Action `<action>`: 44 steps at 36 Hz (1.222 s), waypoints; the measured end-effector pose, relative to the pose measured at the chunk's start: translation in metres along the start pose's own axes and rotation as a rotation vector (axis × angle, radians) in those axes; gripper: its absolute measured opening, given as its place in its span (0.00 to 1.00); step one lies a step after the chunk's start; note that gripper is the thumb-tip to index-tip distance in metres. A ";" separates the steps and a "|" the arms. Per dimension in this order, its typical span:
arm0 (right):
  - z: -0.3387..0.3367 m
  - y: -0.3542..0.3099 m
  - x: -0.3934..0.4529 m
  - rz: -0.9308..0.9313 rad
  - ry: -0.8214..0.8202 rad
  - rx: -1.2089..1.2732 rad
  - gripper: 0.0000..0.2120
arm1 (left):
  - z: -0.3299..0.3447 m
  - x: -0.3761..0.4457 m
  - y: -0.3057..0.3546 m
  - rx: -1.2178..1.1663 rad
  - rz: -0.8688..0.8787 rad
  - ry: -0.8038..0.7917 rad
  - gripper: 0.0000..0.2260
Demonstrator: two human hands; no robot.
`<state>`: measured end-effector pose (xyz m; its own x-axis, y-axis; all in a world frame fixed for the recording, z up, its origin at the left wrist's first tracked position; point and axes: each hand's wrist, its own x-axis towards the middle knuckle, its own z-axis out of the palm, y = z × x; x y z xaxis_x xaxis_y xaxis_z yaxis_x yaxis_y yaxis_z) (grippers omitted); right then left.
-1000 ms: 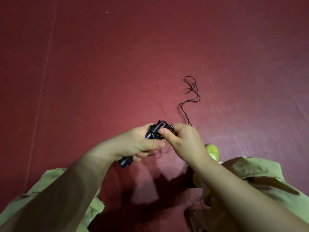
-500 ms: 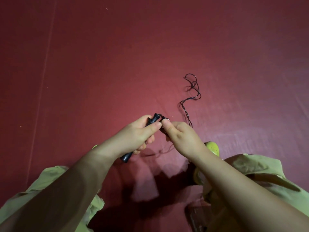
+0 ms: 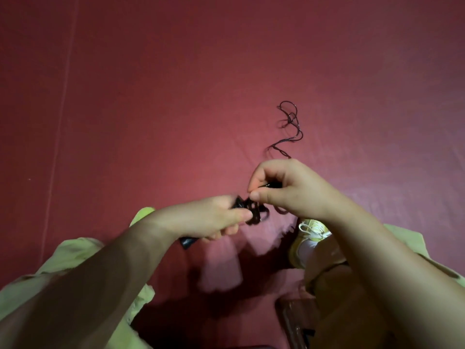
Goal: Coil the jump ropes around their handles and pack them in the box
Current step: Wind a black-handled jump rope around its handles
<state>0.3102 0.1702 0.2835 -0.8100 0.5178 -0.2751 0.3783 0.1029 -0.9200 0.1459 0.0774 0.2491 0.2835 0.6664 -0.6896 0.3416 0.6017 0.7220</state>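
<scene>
A: What colour is the floor covering (image 3: pixel 176 96)?

B: Deep red all over, plain, paler pink-red at the centre and darker toward ten o'clock, with one thin pale line running down at nine o'clock.

A: And the jump rope (image 3: pixel 289 124)?

B: Black, a thin cord; its handles (image 3: pixel 187 241) are black too.

A: The clothing?

B: Light yellow-green trousers (image 3: pixel 75 250) at seven and four o'clock. The shoe (image 3: pixel 310 229) at five o'clock is yellow with white laces, over a white sock (image 3: pixel 305 248).
</scene>
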 end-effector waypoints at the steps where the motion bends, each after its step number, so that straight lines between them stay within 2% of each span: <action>1: 0.001 0.002 0.000 0.011 -0.054 0.050 0.09 | 0.006 -0.002 0.003 -0.004 0.007 -0.081 0.08; 4: 0.002 0.010 0.002 0.026 -0.151 0.175 0.07 | 0.016 -0.008 0.006 -0.161 0.043 -0.338 0.13; 6: 0.002 0.015 0.003 0.074 -0.121 0.314 0.08 | 0.015 -0.011 0.005 -0.364 0.107 -0.438 0.25; 8: 0.006 0.019 0.006 0.128 -0.081 0.505 0.11 | 0.009 -0.014 0.004 -0.518 0.175 -0.449 0.33; 13: 0.013 0.013 0.015 0.162 0.070 0.690 0.17 | -0.010 -0.013 0.003 -0.752 0.278 -0.264 0.35; 15: 0.012 0.010 0.014 0.156 0.054 0.600 0.23 | -0.019 -0.012 0.001 -0.779 0.275 -0.174 0.31; 18: 0.018 0.010 0.010 0.088 0.050 0.316 0.18 | -0.023 -0.013 0.002 -0.760 0.251 -0.086 0.22; 20: 0.023 0.012 0.010 0.073 0.076 0.200 0.13 | -0.021 -0.013 0.003 -0.744 0.186 -0.015 0.23; 23: 0.029 0.016 0.013 0.091 0.169 0.006 0.13 | -0.019 -0.013 0.003 -0.707 0.117 0.045 0.24; 26: 0.034 0.019 0.015 0.095 0.219 -0.053 0.12 | -0.019 -0.013 0.004 -0.693 0.099 0.059 0.24; 29: 0.034 0.020 0.016 0.138 0.244 -0.048 0.13 | -0.018 -0.013 0.005 -0.703 0.085 0.054 0.23; 31: 0.031 0.022 0.015 0.166 0.220 0.086 0.16 | -0.019 -0.014 0.002 -0.704 0.066 0.043 0.22; 33: 0.028 0.024 0.013 0.210 0.176 0.274 0.13 | -0.019 -0.015 -0.002 -0.670 0.026 -0.010 0.23; 36: 0.023 0.029 0.013 0.254 0.190 0.433 0.19 | -0.017 -0.017 -0.006 -0.609 -0.046 -0.057 0.25; 40: 0.026 0.034 0.016 0.255 0.206 0.336 0.14 | -0.016 -0.014 -0.002 -0.598 -0.023 0.033 0.16; 44: 0.032 0.033 0.018 0.224 0.230 0.145 0.20 | -0.018 -0.014 -0.001 -0.563 -0.015 0.133 0.07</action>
<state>0.2936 0.1559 0.2388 -0.5855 0.6933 -0.4201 0.4543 -0.1485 -0.8784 0.1253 0.0752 0.2589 0.1550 0.6838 -0.7130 -0.1954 0.7287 0.6564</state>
